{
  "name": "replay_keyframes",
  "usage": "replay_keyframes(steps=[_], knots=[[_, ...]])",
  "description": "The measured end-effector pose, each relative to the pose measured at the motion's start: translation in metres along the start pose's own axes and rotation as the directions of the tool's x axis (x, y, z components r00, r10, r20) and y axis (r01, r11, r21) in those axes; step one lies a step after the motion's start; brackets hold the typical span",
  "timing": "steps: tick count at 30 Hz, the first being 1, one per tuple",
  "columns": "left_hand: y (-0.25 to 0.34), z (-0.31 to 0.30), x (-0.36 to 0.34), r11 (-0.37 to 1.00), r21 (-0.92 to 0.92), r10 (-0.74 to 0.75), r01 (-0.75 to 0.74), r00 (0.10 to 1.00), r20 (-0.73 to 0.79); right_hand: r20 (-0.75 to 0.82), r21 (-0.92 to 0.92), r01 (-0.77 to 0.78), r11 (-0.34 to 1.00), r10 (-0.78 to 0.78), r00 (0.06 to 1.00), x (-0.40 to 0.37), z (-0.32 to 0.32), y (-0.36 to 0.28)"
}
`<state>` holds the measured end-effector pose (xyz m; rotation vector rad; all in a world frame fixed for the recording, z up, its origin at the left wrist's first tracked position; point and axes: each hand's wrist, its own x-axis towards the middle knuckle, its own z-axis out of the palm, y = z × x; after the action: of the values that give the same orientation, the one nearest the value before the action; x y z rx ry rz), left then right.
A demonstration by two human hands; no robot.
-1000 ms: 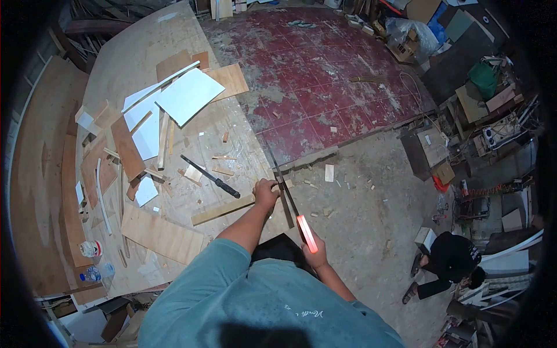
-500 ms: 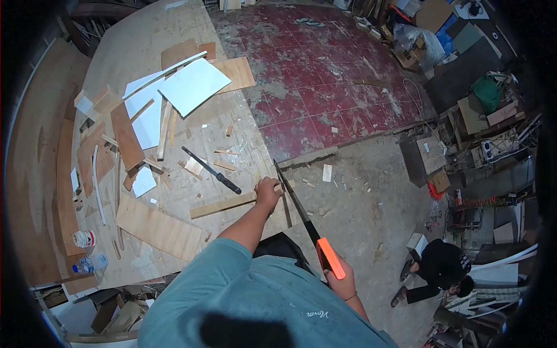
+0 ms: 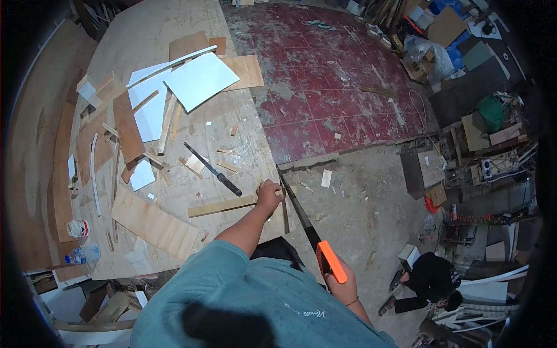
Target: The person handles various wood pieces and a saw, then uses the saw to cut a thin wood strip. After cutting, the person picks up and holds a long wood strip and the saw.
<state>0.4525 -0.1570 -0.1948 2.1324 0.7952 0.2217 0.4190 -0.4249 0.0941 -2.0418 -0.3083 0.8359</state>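
Orange is the handle of the long handsaw with a dark blade (image 3: 301,216), and the right hand (image 3: 342,278) is closed around this handle, beyond the edge of the pale plywood table (image 3: 133,40). The left hand (image 3: 268,193), with fingers curled, holds down a narrow light-brown wooden strip (image 3: 223,206) near the same edge. The blade passes just beside the left hand, by the end of the strip; whether its teeth touch the wood, I cannot tell. Near the strip lies a slim black tool with a thick grip (image 3: 219,176). Farther up, a white rectangular panel (image 3: 201,80) rests upon other boards.
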Motion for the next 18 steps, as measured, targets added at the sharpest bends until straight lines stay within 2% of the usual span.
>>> replay_keyframes(steps=[2, 4, 8, 10, 12, 13, 16, 18], knots=[[-0.001, 0.000, 0.001, 1.000, -0.010, 0.003, -0.003, 1.000, 0.017, 0.001, 0.008, -0.018, 1.000, 0.018, 1.000, 0.004, -0.005, -0.008], [-0.003, 0.001, 0.000, 0.998, -0.030, 0.053, -0.053, 0.999, -0.004, 0.017, -0.131, -0.028, 0.991, 0.030, 0.999, 0.010, -0.015, -0.020], [-0.001, 0.001, 0.000, 0.999, -0.040, 0.028, -0.026, 0.999, 0.033, 0.048, -0.076, -0.084, 0.994, 0.088, 0.995, 0.013, -0.027, -0.012], [-0.002, 0.002, -0.001, 0.996, 0.003, 0.093, -0.093, 0.996, -0.019, 0.052, -0.060, -0.094, 0.994, 0.097, 0.994, 0.009, -0.026, 0.009], [-0.002, 0.002, 0.000, 0.996, 0.001, 0.092, -0.092, 0.996, -0.018, 0.077, -0.162, 0.193, 0.968, -0.182, 0.980, 0.003, -0.020, 0.036], [-0.001, 0.002, 0.000, 0.996, -0.003, 0.085, -0.085, 0.996, -0.020, 0.104, -0.136, 0.136, 0.981, -0.122, 0.987, -0.001, -0.018, 0.040], [0.000, 0.001, 0.000, 0.996, 0.010, 0.092, -0.092, 0.996, -0.014, 0.049, -0.089, 0.103, 0.991, -0.099, 0.994, -0.013, -0.003, 0.072], [0.000, 0.002, -0.001, 0.996, 0.012, 0.092, -0.092, 0.996, -0.010, 0.014, -0.122, 0.148, 0.981, -0.148, 0.989, -0.016, 0.007, 0.090]])
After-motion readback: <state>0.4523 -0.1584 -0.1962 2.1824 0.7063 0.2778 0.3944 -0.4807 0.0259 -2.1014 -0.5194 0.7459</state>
